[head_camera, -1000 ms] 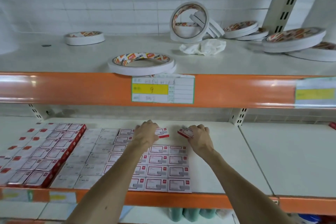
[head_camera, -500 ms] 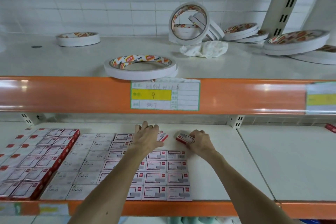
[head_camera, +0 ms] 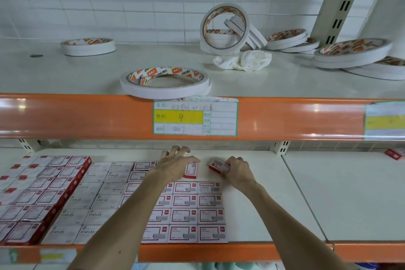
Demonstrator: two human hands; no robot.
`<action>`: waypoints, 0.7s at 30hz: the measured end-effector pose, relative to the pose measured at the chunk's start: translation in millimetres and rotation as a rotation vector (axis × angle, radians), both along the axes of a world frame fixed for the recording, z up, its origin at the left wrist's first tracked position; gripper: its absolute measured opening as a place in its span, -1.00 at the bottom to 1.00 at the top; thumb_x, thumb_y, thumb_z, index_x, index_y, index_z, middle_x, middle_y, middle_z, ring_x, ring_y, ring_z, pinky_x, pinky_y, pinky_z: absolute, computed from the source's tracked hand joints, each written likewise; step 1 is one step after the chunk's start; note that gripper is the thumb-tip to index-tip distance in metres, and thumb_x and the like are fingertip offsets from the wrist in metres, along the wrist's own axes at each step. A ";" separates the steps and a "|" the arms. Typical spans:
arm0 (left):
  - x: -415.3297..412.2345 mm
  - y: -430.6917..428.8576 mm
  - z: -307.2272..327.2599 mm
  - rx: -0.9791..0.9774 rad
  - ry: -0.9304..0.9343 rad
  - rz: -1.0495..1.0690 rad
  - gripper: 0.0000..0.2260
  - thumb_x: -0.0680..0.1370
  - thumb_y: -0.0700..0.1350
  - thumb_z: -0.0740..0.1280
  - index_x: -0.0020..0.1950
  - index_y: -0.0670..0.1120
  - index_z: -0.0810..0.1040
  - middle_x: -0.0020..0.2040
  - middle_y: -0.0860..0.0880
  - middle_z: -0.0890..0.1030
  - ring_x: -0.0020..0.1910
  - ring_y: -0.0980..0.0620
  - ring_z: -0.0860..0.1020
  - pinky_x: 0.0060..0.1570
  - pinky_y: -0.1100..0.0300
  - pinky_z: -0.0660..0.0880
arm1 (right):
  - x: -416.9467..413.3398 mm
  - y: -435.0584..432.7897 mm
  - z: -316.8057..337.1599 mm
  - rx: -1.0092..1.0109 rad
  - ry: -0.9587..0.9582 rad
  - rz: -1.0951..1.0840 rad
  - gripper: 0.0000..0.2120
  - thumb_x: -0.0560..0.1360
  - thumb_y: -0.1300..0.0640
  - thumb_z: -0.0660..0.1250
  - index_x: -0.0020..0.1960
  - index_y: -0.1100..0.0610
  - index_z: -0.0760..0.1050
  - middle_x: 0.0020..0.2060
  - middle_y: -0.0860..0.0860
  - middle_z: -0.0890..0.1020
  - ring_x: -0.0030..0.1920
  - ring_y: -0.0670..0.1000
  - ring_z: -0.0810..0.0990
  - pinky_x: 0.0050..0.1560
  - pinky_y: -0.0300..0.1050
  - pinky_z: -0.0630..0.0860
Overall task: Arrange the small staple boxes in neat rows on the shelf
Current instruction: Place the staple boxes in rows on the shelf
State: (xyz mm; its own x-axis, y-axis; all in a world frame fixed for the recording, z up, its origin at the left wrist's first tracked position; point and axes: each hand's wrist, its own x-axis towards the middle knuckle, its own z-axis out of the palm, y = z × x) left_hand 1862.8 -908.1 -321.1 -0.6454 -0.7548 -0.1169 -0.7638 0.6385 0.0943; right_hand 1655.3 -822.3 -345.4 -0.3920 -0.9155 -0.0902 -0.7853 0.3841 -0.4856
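Head view: both forearms reaching in over the orange front lip of the lower shelf [head_camera: 306, 193], hands working at the far edge of the staple grid [head_camera: 197, 210]. Left hand [head_camera: 175, 165] hovering with fingers spread wide and apart, thumb touching a red-and-white staple box [head_camera: 190, 170] turned end-on, just beyond the far row of the grid. Right hand [head_camera: 237, 171] curled tight around a second staple box [head_camera: 219, 166], clamped on its right end, box tilted with its near-left corner toward the shelf, just right of the first box and not touching it. Rows below neat: red-framed white boxes in columns, flush side by side, running to the near lip. Left of those, a block of plain white boxes [head_camera: 87, 199] printed STAPLES, also in rows. Farther left, a raised block of red-sided boxes [head_camera: 43, 195] stacked higher than the rest. Bare white shelf to the right of the grid, and one lone red box [head_camera: 393, 153] far right, well apart from everything. Above, on the upper shelf [head_camera: 65, 76]: tape roll [head_camera: 164, 83] lying flat at the near edge, directly over a price label [head_camera: 195, 117] with a handwritten 9 on yellow. Another flat roll far left, upright rolls [head_camera: 225, 26] leaning near the tiled back wall, crumpled white cloth [head_camera: 243, 60] in front of them, more flat rolls stacked far right beside the slotted upright.
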 end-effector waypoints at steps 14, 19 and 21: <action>8.0 -3.3 -2.2 0.042 -0.004 0.012 -0.62 0.50 0.08 0.41 0.27 0.05 0.44 0.22 0.07 0.48 0.28 0.02 0.33 0.23 0.03 0.28 | 6.9 8.5 6.6 0.050 0.030 -0.038 -0.55 0.47 -0.07 0.41 0.22 0.18 0.45 0.13 0.12 0.50 0.21 0.13 0.41 0.04 -0.02 0.48; 8.9 -0.3 -4.2 0.045 0.035 0.029 -0.60 0.49 0.04 0.43 0.29 0.06 0.46 0.20 0.08 0.50 0.28 0.02 0.33 0.22 0.04 0.27 | 10.2 12.4 10.4 0.049 0.030 -0.040 -0.57 0.49 -0.03 0.40 0.23 0.20 0.45 0.14 0.14 0.50 0.23 0.14 0.40 0.07 -0.01 0.48; 9.9 0.6 -4.1 0.049 0.055 0.031 -0.60 0.50 -0.06 0.43 0.31 0.10 0.46 0.19 0.08 0.49 0.27 0.02 0.32 0.23 0.04 0.26 | 11.4 13.9 13.0 0.052 0.031 -0.040 -0.58 0.49 -0.03 0.40 0.23 0.20 0.45 0.15 0.13 0.50 0.24 0.14 0.39 0.06 0.00 0.48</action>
